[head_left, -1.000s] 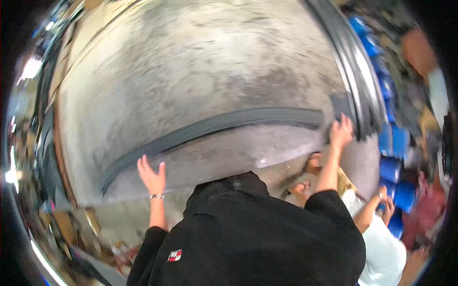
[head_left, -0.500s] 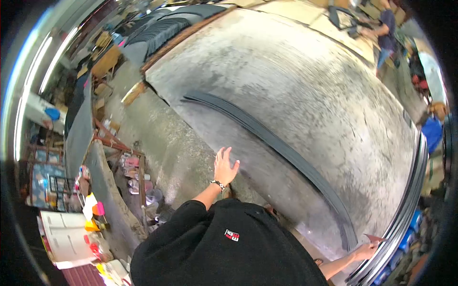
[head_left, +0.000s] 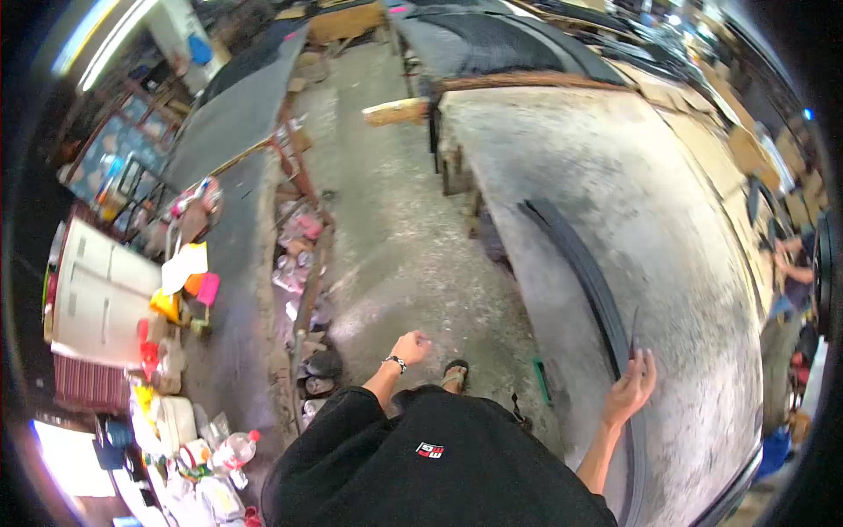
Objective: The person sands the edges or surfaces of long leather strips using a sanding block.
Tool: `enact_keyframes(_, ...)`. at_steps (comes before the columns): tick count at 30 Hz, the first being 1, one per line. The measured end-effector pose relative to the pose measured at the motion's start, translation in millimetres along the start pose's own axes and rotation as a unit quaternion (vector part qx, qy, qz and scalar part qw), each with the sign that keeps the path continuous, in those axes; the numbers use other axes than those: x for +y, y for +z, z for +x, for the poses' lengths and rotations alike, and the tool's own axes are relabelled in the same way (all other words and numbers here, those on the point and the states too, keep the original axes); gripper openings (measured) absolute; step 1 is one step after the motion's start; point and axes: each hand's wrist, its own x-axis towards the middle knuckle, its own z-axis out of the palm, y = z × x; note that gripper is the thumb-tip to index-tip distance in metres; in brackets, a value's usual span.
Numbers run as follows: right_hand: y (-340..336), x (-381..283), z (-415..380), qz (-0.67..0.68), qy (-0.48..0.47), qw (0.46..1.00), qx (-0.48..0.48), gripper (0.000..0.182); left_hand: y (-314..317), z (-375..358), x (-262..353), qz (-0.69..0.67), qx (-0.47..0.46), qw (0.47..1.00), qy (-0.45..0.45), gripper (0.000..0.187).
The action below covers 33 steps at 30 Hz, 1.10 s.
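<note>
My right hand (head_left: 629,391) is above the tabletop, beside the long curved dark strips (head_left: 590,277). Its fingers are closed on a thin pointed blade (head_left: 635,327), tip upward; any handle is hidden in the hand. The strips lie stacked along the near side of the pale, dark-smudged table (head_left: 702,290), running down past my wrist. My left hand (head_left: 411,348) hangs over the aisle floor, wearing a bracelet. Its fingers are curled in and nothing shows in them.
A concrete aisle (head_left: 404,228) runs between the table and a grey bench (head_left: 233,255) on the left. Bottles (head_left: 235,450) and a white cabinet (head_left: 105,285) stand at the left. Dark sheets (head_left: 492,44) cover the far table. A co-worker (head_left: 795,268) is at the right.
My view has turned left toward the aisle. My right hand has gone from the strips at the table's right end to above the near-side strips. The left hand's spread fingers have curled.
</note>
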Motion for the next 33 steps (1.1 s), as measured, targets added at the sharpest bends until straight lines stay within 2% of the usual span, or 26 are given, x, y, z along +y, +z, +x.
enact_keyframes(1, 22.5, -13.4, -5.0, -0.003, -0.046, 0.999, -0.012, 0.031, -8.9, -1.4, -31.4, 0.012, 0.029, 0.999, -0.04, 0.049)
enact_keyframes(3, 79.9, -14.1, -40.0, 0.018, -0.065, 0.99, -0.12, 0.04, -23.4, -8.3, -94.1, -0.024, 0.028, 0.983, -0.181, 0.045)
enact_keyframes(5, 115.4, -15.6, -73.2, 0.0, -0.086, 0.967, -0.24, 0.049, -14.1, -11.3, -182.2, -0.148, -0.001, 0.929, -0.34, 0.037)
enact_keyframes(6, 118.2, -20.4, -82.9, -0.005, -0.064, 0.962, -0.266, 0.056, -12.8, -27.7, -205.3, -0.18, -0.004, 0.907, -0.381, 0.037)
enact_keyframes(8, 126.0, -38.2, -96.2, -0.011, -0.015, 0.948, -0.317, 0.069, -14.5, -72.1, -215.8, -0.214, -0.003, 0.887, -0.41, 0.038)
enact_keyframes(12, 122.9, -38.9, -81.8, -0.019, 0.012, 0.946, -0.322, 0.086, 7.3, -135.2, -218.9, -0.262, -0.036, 0.858, -0.441, 0.041)
enact_keyframes(16, 131.2, -52.3, -49.8, -0.004, 0.004, 0.947, -0.321, 0.087, 21.5, -164.3, -203.3, -0.287, -0.064, 0.839, -0.458, 0.043)
enact_keyframes(19, 164.1, -55.4, -33.3, 0.017, -0.018, 0.948, -0.316, 0.083, 15.9, -149.2, -181.8, -0.29, -0.07, 0.84, -0.454, 0.045)
enact_keyframes(23, 215.0, -77.9, 3.9, 0.031, -0.009, 0.953, -0.302, 0.078, -17.5, -66.7, -149.1, -0.27, -0.054, 0.871, -0.407, 0.049)
enact_keyframes(25, 226.4, -97.1, 46.1, 0.043, 0.045, 0.955, -0.289, 0.07, -49.0, -8.5, -129.1, -0.252, -0.036, 0.901, -0.351, 0.05)
enact_keyframes(26, 236.4, -100.3, 63.0, 0.048, 0.054, 0.966, -0.248, 0.068, -67.5, 22.4, -117.4, -0.241, -0.023, 0.919, -0.312, 0.051)
enact_keyframes(27, 241.3, -100.5, 83.2, 0.073, 0.064, 0.973, -0.209, 0.07, -86.4, 56.3, -108.4, -0.211, -0.015, 0.942, -0.262, 0.052)
enact_keyframes(28, 244.4, -99.2, 105.3, 0.061, 0.084, 0.978, -0.182, 0.072, -107.2, 98.8, -89.3, 0.013, -0.01, 0.994, -0.111, 0.043)
enact_keyframes(29, 250.0, -91.3, 112.2, 0.063, 0.119, 0.978, -0.162, 0.073, -128.5, 124.2, -77.3, 0.125, -0.034, 0.991, -0.033, 0.034)
enact_keyframes(30, 250.3, -85.2, 121.9, 0.032, 0.169, 0.969, -0.18, 0.075, -143.5, 160.4, -43.6, 0.128, -0.051, 0.991, 0.007, 0.032)
enact_keyframes(31, 261.0, -70.8, 116.2, 0.034, 0.18, 0.974, -0.135, 0.078, -150.0, 193.0, -8.5, 0.159, -0.039, 0.986, 0.041, 0.027)
enact_keyframes(32, 269.8, -60.1, 108.1, 0.02, 0.206, 0.97, -0.127, 0.078, -160.3, 212.7, 51.8, 0.14, -0.059, 0.974, 0.169, 0.026)
enact_keyframes(33, 269.6, -48.4, 101.9, 0.014, 0.221, 0.968, -0.116, 0.079, -160.2, 217.5, 128.9, 0.153, -0.04, 0.963, 0.219, 0.034)
